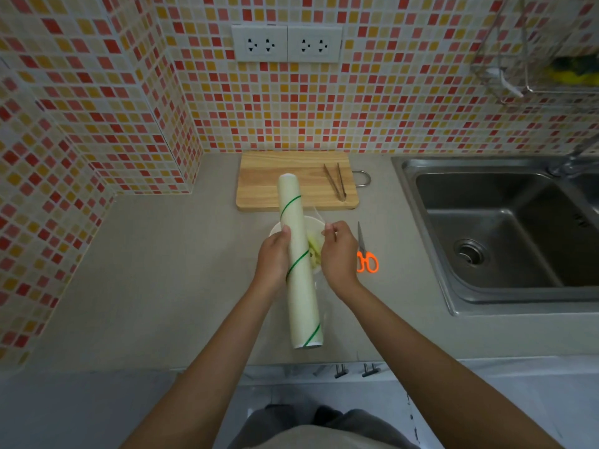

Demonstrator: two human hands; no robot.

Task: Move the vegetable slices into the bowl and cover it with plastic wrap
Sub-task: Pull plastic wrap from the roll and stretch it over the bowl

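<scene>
Two hands working over the bowl [278, 226]: left hand [274, 257] gripping wrap roll [296, 254], right hand [338, 251] pinching wrap edge [319, 215]. Wrap's thin & clingy, prob. bunching or tearing if pulled crooked.

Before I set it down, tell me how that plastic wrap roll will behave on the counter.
The plastic wrap roll is a long smooth cylinder, so it will probably roll unless laid against something like the cutting board. It looks stiff and fairly light, since the left hand alone holds it. The film pinched by the right hand seems thin and likely floppy and clingy.
</scene>
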